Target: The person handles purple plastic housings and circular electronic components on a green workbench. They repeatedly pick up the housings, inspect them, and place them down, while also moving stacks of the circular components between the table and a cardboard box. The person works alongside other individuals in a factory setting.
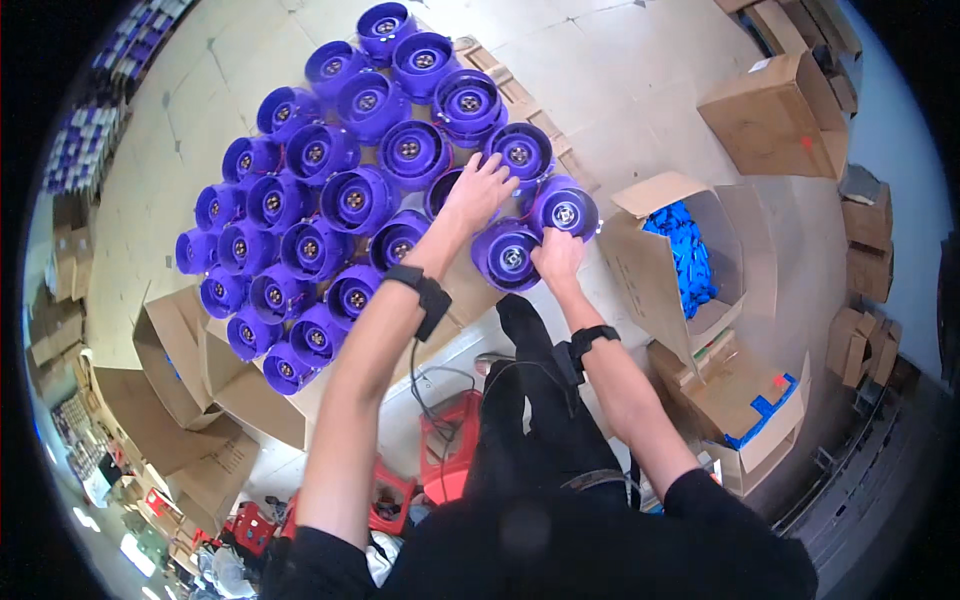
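Note:
Many purple round housings (352,200), shaped like deep bowls with metal fittings at their centres, stand in close rows on a low surface. My left hand (480,190) reaches over the right part of the group. Its fingers are spread over the rim of one purple housing (440,196), which the hand partly hides. My right hand (558,255) is curled at the near edge of the rightmost purple housing (566,208). Another purple housing (504,257) sits just left of that hand, close to its thumb. The right fingertips are partly hidden. Both wrists wear black bands.
An open cardboard box (640,262) with blue pieces (682,258) stands at the right, with another carton (740,390) nearer me. More open boxes (190,440) lie at the left. Red stools (452,440) stand near my legs. A wooden pallet edge (500,75) shows beyond the housings.

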### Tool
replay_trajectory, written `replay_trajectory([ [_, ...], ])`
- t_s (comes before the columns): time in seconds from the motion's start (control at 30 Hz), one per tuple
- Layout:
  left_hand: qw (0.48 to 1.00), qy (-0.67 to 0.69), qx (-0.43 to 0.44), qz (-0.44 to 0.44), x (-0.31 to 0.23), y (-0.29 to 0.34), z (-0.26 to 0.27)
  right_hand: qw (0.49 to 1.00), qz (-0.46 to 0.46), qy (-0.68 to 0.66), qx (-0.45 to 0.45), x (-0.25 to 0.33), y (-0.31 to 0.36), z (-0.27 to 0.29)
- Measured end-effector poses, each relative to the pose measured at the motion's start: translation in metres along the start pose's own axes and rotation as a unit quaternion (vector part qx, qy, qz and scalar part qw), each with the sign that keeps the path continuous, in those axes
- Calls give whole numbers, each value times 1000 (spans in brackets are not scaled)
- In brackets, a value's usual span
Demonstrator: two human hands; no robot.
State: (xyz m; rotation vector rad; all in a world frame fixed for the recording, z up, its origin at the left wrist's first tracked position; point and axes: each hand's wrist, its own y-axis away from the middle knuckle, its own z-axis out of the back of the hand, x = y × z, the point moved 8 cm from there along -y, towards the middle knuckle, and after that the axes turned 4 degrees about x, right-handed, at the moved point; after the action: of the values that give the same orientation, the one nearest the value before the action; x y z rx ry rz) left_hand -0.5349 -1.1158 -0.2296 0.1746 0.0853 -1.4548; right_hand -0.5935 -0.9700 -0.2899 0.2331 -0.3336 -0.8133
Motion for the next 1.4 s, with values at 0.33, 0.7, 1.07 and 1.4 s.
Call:
replay_trajectory([
  [0.33, 994, -7, 49, -97, 17, -29, -27, 999, -31, -9, 37, -9, -5, -8],
  [0.7, 984, -48, 163, -55, 15, -54, -71, 999, -51, -17, -10, -8, -10, -7],
  [1.07, 991, 5, 113, -68, 17, -44, -69, 996, 44, -53, -58, -40, 12, 14],
  [1.4, 956, 201, -149, 151, 23, 23, 66, 986, 104, -54, -116, -134, 25, 86],
])
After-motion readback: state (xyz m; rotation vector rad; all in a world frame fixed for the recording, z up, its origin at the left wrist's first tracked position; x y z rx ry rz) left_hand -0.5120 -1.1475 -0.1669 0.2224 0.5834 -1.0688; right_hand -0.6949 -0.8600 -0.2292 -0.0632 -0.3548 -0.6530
